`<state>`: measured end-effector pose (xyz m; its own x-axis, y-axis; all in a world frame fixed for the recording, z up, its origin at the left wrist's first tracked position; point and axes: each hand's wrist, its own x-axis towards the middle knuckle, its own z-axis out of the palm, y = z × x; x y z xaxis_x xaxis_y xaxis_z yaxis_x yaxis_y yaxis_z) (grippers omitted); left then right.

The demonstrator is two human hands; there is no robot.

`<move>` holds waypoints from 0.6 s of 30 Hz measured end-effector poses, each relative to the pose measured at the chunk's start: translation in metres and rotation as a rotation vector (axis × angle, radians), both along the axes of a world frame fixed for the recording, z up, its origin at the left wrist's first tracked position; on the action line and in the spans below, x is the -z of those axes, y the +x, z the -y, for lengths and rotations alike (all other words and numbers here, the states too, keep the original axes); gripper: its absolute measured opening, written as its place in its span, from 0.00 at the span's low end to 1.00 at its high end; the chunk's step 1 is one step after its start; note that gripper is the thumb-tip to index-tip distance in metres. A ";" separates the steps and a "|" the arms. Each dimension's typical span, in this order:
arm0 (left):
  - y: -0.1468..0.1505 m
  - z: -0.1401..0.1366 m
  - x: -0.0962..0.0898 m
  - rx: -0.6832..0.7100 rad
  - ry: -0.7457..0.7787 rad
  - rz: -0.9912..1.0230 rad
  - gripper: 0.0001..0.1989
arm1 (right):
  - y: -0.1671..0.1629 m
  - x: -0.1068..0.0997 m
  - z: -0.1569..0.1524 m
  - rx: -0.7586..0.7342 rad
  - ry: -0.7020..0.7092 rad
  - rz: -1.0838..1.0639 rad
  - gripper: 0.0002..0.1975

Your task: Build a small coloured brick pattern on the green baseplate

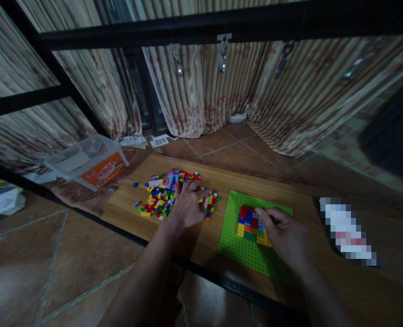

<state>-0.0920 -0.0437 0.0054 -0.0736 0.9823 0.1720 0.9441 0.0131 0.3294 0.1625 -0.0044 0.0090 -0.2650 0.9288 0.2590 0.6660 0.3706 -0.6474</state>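
Resting your left hand (189, 204) on the heap of loose bricks (159, 202), you have your fingertips down among the pieces; whether that grip has closed on one, I cannot tell, since the back of the hand hides it. The heap lies spread rather than stacked, which probably makes single colours and shapes easier to spot. Your right hand (288, 231) is at the joined bricks (249, 222) on the green baseplate (230, 240), thumb and fingers drawn together near their right edge; I cannot make out whether that grip pinches a brick or only touches one. Coming in from the right, it leaves the left part of the joined bricks in your sight. The baseplate lies flat on the counter (123, 206), just beside the heap, so each hand seems to have its own zone with little distance between. The see-through tub (65, 168) sits beyond the counter's left end, where it takes up no working room, and a blurred-out item (346, 234) lies right of the baseplate, apart from the bricks.
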 end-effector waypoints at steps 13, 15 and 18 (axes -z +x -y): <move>0.002 -0.007 0.000 -0.001 -0.069 -0.004 0.23 | 0.001 -0.001 -0.004 0.032 0.048 0.004 0.21; 0.002 -0.010 0.000 -0.004 -0.079 -0.004 0.24 | 0.002 -0.001 -0.004 0.024 0.045 0.017 0.21; 0.003 -0.014 0.001 -0.006 -0.081 0.006 0.24 | 0.003 -0.002 -0.003 0.014 0.030 0.015 0.20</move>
